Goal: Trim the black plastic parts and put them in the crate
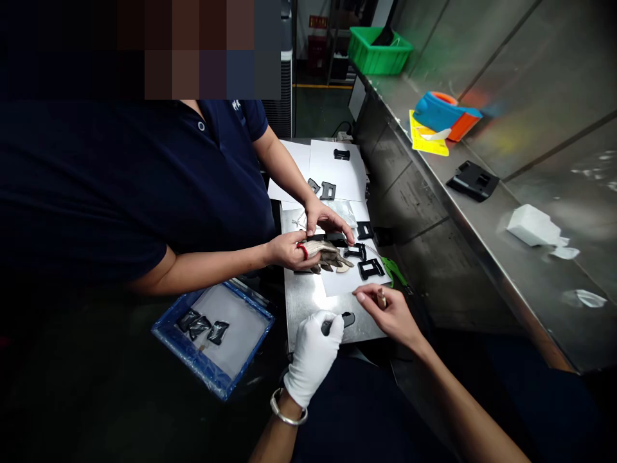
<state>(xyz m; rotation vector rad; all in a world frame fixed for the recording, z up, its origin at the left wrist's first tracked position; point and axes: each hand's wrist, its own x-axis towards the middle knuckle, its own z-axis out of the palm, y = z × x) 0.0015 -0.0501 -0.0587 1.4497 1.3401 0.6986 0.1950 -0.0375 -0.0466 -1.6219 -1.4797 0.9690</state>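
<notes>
My left hand (315,354), in a white glove, is closed on a black plastic part (348,319) low over the near end of the metal table. One rounded end of the part sticks out past my fingers to the right. My bare right hand (393,315) is just right of it, apart from the part. Its fingers are pinched around a slim tool with a light brown handle (382,298); the tool's working end is too small to make out. Beyond my hands, several black frame-shaped parts (371,269) lie on white paper (332,283).
Across the table a co-worker's hands (289,249) hold a dirty knitted glove (324,251). A blue-rimmed tray (219,389) with black parts sits lower left. Along the right runs a steel ledge (530,302) with a tape dispenser (443,116), a black part (473,180) and a green basket (376,61).
</notes>
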